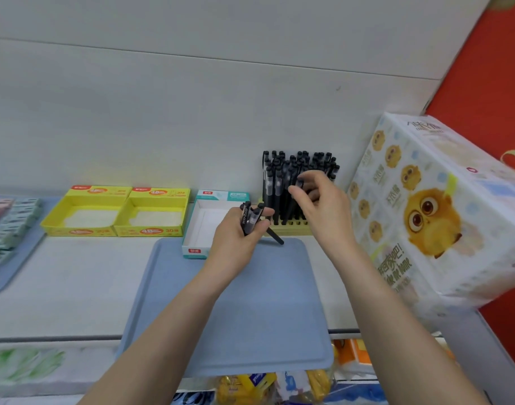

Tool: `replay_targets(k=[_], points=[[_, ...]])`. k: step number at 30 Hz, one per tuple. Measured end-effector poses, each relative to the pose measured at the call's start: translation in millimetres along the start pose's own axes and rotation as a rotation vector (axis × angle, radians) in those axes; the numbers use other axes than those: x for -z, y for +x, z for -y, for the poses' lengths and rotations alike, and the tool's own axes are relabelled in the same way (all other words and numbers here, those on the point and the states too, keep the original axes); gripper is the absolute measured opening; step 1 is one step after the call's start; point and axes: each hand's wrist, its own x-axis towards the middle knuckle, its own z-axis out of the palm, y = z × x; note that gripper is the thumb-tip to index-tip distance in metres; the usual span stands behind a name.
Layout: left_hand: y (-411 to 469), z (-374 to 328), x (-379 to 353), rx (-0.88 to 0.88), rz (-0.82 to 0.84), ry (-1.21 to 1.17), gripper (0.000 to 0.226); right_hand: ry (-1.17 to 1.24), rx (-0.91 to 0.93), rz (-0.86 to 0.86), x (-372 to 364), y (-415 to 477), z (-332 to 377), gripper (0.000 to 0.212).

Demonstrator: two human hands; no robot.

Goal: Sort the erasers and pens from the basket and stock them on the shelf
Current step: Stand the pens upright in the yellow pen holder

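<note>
My left hand (241, 234) grips a small bundle of black pens (251, 218) above the far edge of the blue tray (235, 311). Beside it, my right hand (317, 203) reaches into the wooden pen holder (291, 229) and pinches one black pen among the several upright pens (282, 176) standing there. The holder stands at the back of the white shelf (75, 276). Erasers in pale blue and pink wrappers (7, 220) lie stacked on another tray at the far left.
Two yellow cardboard boxes (116, 213) and a white box (205, 226) stand open along the shelf's back. A large tissue pack with owl print (431, 206) sits at the right, close to my right forearm. Packaged goods (250, 387) show on the shelf below.
</note>
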Motion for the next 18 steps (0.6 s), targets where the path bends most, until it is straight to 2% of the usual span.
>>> replay_targets(k=[3, 6, 8, 14, 16, 18], points=[[2.2, -1.4, -1.1, 0.007, -0.042, 0.019, 0.022, 0.009, 0.109, -0.047, 7.4, -6.8, 10.0, 0.013], [5.8, -6.4, -5.5, -0.036, -0.065, 0.033, 0.024, 0.11, 0.142, 0.084, 13.1, -10.6, 20.1, 0.009], [8.6, -10.1, -8.0, -0.048, -0.043, 0.105, 0.017, 0.142, 0.147, 0.178, 14.1, -10.6, 24.5, 0.01], [12.1, -12.0, -11.9, -0.041, 0.03, 0.082, 0.017, 0.472, -0.079, 0.39, 31.3, -5.9, 21.8, 0.01], [12.7, -11.4, -13.2, -0.028, 0.027, 0.051, 0.022, 0.457, -0.08, 0.336, 35.9, -3.5, 18.7, 0.006], [12.0, -9.3, -13.3, -0.004, -0.005, -0.028, 0.029, 0.395, -0.069, 0.148, 38.4, -0.2, 14.3, 0.003]])
